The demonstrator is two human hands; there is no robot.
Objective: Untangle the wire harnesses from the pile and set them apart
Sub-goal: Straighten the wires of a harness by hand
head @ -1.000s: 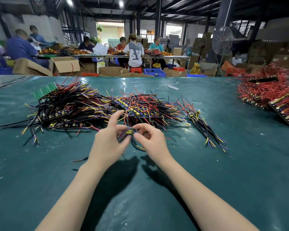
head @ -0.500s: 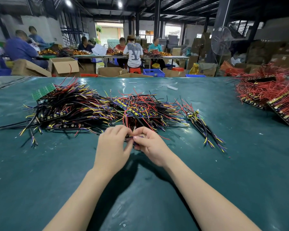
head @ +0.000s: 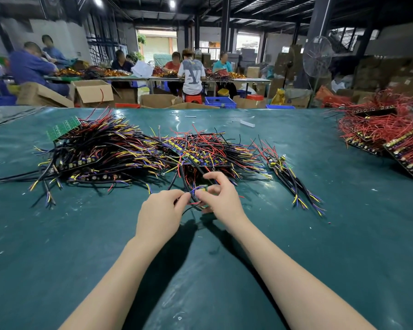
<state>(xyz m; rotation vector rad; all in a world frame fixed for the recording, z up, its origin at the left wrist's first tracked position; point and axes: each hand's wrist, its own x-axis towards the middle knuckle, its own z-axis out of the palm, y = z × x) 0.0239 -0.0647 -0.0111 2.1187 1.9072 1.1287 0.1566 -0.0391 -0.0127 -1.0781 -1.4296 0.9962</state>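
At the near edge of the pile [head: 153, 151] on the counter [head: 81, 258], a small harness [head: 199, 190] is pinched by the left hand [head: 161, 214] and right hand [head: 221, 198]. The left forefinger, raised a second ago, has been closed onto it. Its wires are judged not yet freed.

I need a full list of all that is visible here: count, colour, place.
table: one, dark green, foreground.
harness pile: one, black, red, yellow, purple wires, table's middle-left.
circuit board: one, green, pile's far-left top.
separated harnesses: one bundle, same colours, right of pile.
red harness pile: one, red, table's far right.
held wire harness: one, black and purple wires, between the hands.
cardboard boxes: several, brown, beyond table.
crate: one, blue, beyond table.
fan: one, grey, back right.
workers: several, far tables.
left hand: one, pinches held wire harness.
right hand: one, pinches it too.
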